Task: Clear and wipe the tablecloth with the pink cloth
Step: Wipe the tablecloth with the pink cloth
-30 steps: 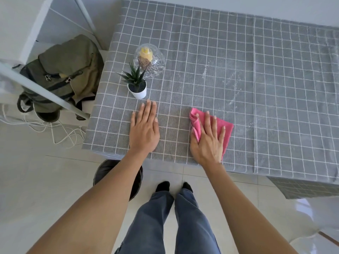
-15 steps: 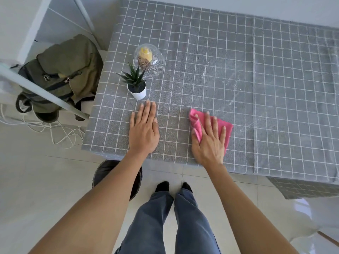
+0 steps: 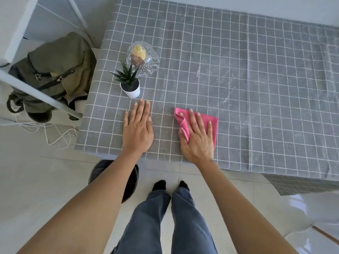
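A grey tablecloth with a white grid covers the table. White dusty streaks lie across its middle. My right hand presses flat, fingers spread, on the folded pink cloth near the table's front edge. My left hand rests flat on the tablecloth to the left of it, empty, fingers together. Just beyond my left hand's fingertips stands a small spiky plant in a white pot. Behind the plant sits a cut-glass bowl with a yellow item and a brown item inside.
A green backpack sits off the table's left edge behind a white metal bar, with white cables on the floor. A black bin stands under the front edge by my legs.
My right hand has slid the pink cloth a little to the left, closer to my left hand. The left hand, plant and bowl have stayed put.
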Available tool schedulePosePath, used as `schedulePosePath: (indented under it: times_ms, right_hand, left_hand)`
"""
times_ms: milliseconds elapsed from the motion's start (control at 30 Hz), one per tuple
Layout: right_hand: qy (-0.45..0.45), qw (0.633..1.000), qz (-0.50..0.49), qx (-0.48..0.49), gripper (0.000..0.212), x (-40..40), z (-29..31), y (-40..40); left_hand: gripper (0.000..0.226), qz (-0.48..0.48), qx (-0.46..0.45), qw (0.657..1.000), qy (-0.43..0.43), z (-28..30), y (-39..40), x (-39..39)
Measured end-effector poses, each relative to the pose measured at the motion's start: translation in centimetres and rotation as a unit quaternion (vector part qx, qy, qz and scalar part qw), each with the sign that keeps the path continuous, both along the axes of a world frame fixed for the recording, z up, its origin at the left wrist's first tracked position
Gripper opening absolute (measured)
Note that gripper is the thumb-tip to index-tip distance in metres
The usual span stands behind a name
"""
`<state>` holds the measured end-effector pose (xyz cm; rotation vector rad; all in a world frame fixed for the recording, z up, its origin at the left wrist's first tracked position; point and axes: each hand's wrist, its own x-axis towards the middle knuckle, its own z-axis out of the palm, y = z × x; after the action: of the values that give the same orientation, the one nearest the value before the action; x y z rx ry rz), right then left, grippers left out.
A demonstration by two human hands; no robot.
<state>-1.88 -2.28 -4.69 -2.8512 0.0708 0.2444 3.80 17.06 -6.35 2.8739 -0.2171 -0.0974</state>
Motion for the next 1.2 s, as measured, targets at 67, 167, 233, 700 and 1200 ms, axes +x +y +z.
schedulePosePath:
  times_ms: [67, 167, 233, 700, 1200]
  right_hand:
    - [0.016, 0.999, -0.036, -0.008, 0.056, 0.3, 0.5, -2.4]
    - [0.034, 0.993, -0.109, -0.021, 0.056, 0.2, 0.6, -5.8]
    - [0.033, 0.988, -0.15, -0.019, 0.059, 0.3, 0.3, -6.3]
    - [0.003, 1.0, 0.014, 0.005, 0.059, 1.4, 0.1, 2.6]
    - [-0.004, 1.0, -0.013, 0.012, 0.058, 1.1, 0.1, -1.8]
  left_hand:
    - [0.053, -0.002, 0.002, 1.0, 0.0, 0.1, 0.0, 0.0]
    - [0.053, -0.004, 0.002, 1.0, 0.0, 0.1, -0.1, 0.0]
    - [0.053, -0.002, 0.005, 1.0, -0.003, 0.1, 0.0, 0.0]
    - [0.052, -0.001, 0.006, 1.0, -0.01, 0.0, -0.2, 0.1]
    - [0.052, -0.038, 0.004, 0.999, 0.014, 0.1, -3.8, 1.2]
